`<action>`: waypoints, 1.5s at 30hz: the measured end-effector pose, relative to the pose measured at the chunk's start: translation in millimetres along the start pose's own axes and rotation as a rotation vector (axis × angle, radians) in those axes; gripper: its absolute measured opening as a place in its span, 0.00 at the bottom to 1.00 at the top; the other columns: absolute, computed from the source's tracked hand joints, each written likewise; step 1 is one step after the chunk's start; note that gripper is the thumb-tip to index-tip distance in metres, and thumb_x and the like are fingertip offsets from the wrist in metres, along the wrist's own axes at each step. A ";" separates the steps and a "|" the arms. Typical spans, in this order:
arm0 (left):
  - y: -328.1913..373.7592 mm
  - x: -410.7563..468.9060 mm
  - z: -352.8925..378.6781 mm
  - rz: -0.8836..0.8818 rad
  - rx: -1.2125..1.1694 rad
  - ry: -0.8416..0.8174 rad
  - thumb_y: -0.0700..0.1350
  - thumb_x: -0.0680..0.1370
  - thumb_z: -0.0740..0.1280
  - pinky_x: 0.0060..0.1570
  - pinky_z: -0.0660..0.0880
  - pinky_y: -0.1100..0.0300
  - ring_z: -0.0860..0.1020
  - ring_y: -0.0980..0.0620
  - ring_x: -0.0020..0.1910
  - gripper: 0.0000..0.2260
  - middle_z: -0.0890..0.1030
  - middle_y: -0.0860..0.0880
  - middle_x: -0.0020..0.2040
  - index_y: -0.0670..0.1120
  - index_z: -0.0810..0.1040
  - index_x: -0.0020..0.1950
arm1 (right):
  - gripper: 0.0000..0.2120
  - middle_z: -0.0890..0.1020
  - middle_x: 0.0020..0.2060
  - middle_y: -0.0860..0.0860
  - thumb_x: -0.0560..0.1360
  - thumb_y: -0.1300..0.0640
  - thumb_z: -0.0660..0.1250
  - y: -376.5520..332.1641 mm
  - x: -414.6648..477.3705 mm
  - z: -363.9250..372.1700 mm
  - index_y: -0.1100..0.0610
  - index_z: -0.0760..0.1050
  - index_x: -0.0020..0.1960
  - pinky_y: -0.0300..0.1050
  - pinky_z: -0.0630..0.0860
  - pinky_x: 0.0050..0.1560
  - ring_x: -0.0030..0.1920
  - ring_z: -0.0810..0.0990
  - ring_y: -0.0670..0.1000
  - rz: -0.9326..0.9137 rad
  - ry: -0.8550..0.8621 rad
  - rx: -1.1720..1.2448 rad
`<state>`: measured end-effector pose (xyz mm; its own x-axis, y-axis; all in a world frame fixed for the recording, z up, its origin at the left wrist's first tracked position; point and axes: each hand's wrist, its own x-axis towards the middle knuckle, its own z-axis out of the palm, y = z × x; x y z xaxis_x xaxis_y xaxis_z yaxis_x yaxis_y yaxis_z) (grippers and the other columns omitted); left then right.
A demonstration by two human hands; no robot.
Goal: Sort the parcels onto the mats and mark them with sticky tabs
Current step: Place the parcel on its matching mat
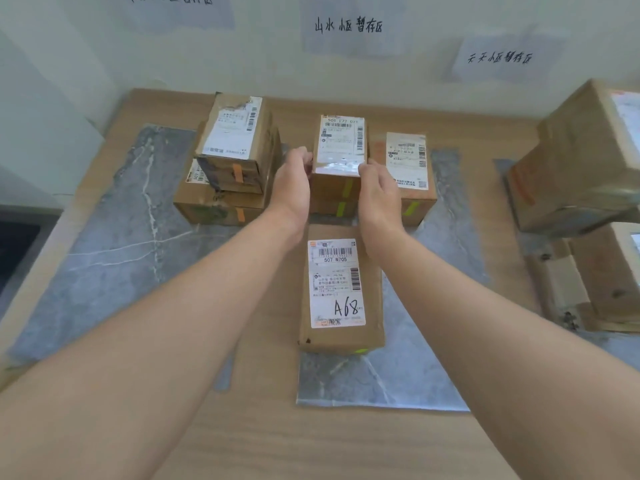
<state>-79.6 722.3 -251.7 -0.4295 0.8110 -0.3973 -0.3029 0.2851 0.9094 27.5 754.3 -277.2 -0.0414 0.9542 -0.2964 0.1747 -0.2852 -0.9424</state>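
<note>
Two grips | I see left hand (294,178) and right hand (377,188) clasping the small labelled parcel (341,143) at its near corners, squaring it atop a green-tabbed carton (325,207) on the middle grey mat (381,375) | stacking likely groups one zone's parcels, tabs outward.

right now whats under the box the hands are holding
Another cardboard box, only its front face with a green tab showing. Its top is covered by the held box, gripped by left hand and right hand.
</note>
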 end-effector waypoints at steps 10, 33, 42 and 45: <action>2.9 -27.8 -8.8 0.024 0.082 0.037 0.55 0.84 0.55 0.74 0.63 0.51 0.67 0.53 0.73 0.22 0.70 0.52 0.75 0.50 0.67 0.77 | 0.16 0.76 0.49 0.45 0.75 0.45 0.56 -14.9 -17.1 -8.9 0.52 0.73 0.55 0.47 0.72 0.53 0.48 0.73 0.47 -0.004 0.103 0.036; 88.3 -364.5 -47.8 0.153 0.052 -0.074 0.58 0.83 0.55 0.64 0.66 0.55 0.72 0.51 0.68 0.23 0.74 0.45 0.71 0.49 0.71 0.73 | 0.08 0.70 0.38 0.50 0.76 0.48 0.58 -137.6 -356.4 -89.5 0.51 0.72 0.45 0.49 0.67 0.44 0.40 0.68 0.50 -0.175 0.046 0.250; 65.7 -489.0 -72.0 0.193 0.052 0.003 0.58 0.84 0.53 0.72 0.62 0.52 0.69 0.49 0.70 0.23 0.71 0.47 0.73 0.50 0.68 0.76 | 0.19 0.81 0.46 0.66 0.81 0.52 0.59 -127.9 -471.7 -125.8 0.70 0.75 0.54 0.61 0.77 0.52 0.45 0.79 0.65 -0.196 -0.023 0.208; 57.5 -526.9 -76.2 0.197 0.056 0.018 0.59 0.84 0.51 0.71 0.62 0.52 0.68 0.48 0.70 0.24 0.71 0.46 0.73 0.50 0.68 0.76 | 0.17 0.66 0.29 0.47 0.81 0.51 0.60 -122.2 -501.5 -139.8 0.54 0.65 0.35 0.48 0.61 0.36 0.31 0.63 0.49 -0.211 -0.070 0.228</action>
<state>64.4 272.5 0.4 -0.4909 0.8450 -0.2123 -0.1634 0.1500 0.9751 164.5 323.3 8.2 -0.1222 0.9881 -0.0929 -0.0694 -0.1019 -0.9924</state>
